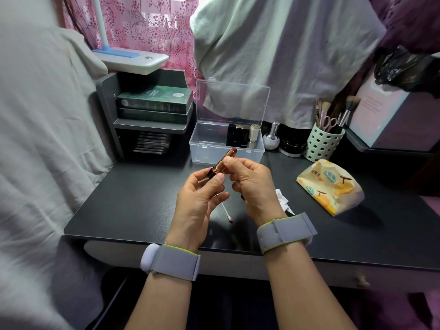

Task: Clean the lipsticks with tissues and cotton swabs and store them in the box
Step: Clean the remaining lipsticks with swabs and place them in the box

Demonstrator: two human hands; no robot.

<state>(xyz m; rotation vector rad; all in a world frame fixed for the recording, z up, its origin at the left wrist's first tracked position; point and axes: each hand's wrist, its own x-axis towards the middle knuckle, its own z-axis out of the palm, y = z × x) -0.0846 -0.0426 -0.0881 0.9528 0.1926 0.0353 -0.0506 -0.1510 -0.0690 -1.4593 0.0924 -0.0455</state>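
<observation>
An uncapped rose-gold lipstick (222, 161) with a dark red tip is held tilted above the black desk, in front of the clear plastic box (209, 152). My left hand (200, 198) grips its dark base. My right hand (252, 182) pinches the metal tube near the middle. The box stands with its lid up and holds several lipsticks (242, 135) upright at its right side. A cotton swab (226, 213) with a red-stained tip lies on the desk between my hands. A crumpled white tissue (282, 198) lies just right of my right hand.
A soft tissue pack (331, 185) lies at the right. Behind it stand a perforated brush holder (323, 144), a small bottle (272, 138) and a dark jar (291, 145). A grey shelf with green boxes (154, 103) stands left of the clear box. Cloth hangs all around.
</observation>
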